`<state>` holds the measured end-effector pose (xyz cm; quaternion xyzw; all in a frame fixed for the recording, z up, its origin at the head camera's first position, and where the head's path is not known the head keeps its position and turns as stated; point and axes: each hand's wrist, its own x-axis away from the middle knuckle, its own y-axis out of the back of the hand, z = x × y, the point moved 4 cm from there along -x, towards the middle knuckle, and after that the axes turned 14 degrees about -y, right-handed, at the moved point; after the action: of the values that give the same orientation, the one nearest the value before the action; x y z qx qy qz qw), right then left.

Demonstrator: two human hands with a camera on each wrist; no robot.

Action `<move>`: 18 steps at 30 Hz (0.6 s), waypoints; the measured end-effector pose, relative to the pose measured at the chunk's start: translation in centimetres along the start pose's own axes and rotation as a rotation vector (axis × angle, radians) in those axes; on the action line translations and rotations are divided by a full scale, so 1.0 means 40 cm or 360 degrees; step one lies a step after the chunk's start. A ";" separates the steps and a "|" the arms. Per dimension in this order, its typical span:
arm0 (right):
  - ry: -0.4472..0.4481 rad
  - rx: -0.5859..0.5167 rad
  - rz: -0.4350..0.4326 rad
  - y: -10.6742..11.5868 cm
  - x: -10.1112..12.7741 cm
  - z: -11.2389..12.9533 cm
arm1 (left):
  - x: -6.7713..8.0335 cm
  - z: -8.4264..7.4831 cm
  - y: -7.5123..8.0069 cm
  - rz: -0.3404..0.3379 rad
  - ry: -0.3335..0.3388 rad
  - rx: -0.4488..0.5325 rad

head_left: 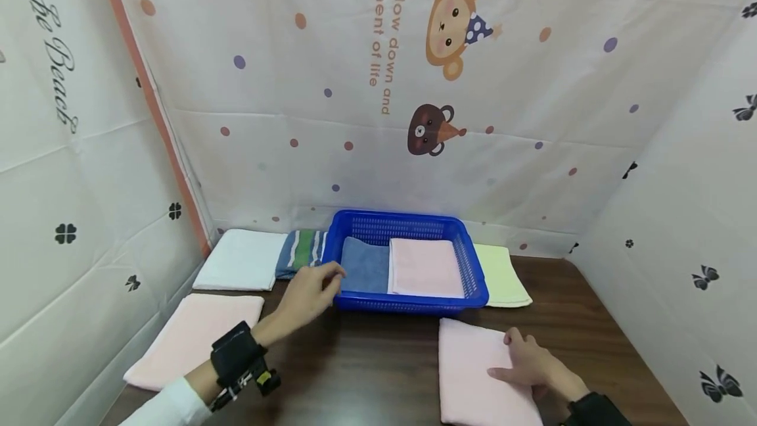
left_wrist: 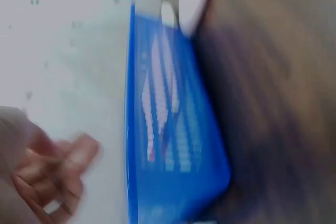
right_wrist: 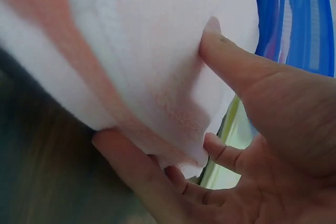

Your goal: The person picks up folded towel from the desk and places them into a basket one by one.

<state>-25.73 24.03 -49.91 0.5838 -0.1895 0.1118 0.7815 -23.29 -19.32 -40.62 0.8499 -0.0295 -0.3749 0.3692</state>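
In the head view, a folded pink towel (head_left: 476,373) lies on the table in front of the basket's right part. My right hand (head_left: 532,363) pinches its right edge; the right wrist view shows the thumb on top of the towel (right_wrist: 157,51) and fingers beneath its edge. My left hand (head_left: 307,294) is by the front left corner of a blue basket (head_left: 408,303), fingers loosely bent and holding nothing. Blurred in the left wrist view, that hand (left_wrist: 52,171) appears apart from the basket (left_wrist: 210,166). Inside the basket lie a blue towel (head_left: 365,268) and another pink towel (head_left: 427,268), side by side.
Left of the basket lie a white towel (head_left: 239,260), a striped blue and green towel (head_left: 301,252) and a pink towel (head_left: 198,337). A yellow-green towel (head_left: 501,276) touches the basket's right side. Printed white cloth (head_left: 367,84) walls in the brown table (head_left: 378,367).
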 end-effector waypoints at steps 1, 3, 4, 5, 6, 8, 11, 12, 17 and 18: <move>0.0024 0.0007 -0.0019 -0.006 0.003 0.016 | 0.006 -0.020 -0.006 0.0016 -0.0002 0.0134; 0.0100 0.0041 -0.0072 -0.021 0.008 0.053 | 0.025 -0.057 -0.019 0.0065 -0.0003 0.0380; 0.0126 0.0045 -0.0098 -0.028 0.011 0.074 | 0.035 -0.073 -0.025 0.0090 -0.0009 0.0484; 0.0168 0.0049 -0.0132 -0.036 0.015 0.097 | 0.045 -0.086 -0.031 0.0122 0.0008 0.0572; 0.0211 0.0052 -0.0163 -0.044 0.018 0.120 | 0.056 -0.098 -0.038 0.0162 0.0024 0.0652; 0.0268 0.0037 -0.0201 -0.060 0.025 0.165 | 0.079 -0.112 -0.051 0.0257 0.0058 0.0748; 0.0325 0.0022 -0.0243 -0.081 0.032 0.226 | 0.109 -0.105 -0.075 0.0445 0.0108 0.0760; 0.0333 0.0025 -0.0254 -0.087 0.033 0.243 | 0.118 -0.096 -0.083 0.0516 0.0113 0.0741; 0.0399 -0.0053 -0.0300 -0.106 0.036 0.321 | 0.155 -0.010 -0.105 0.0811 0.0266 0.0642; 0.0429 -0.0085 -0.0307 -0.108 0.036 0.333 | 0.163 0.007 -0.107 0.0838 0.0322 0.0636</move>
<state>-24.91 9.98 -49.79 0.5580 -0.0290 0.1085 0.8222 -19.79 -18.52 -47.53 0.9014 -0.2840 -0.1674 0.2806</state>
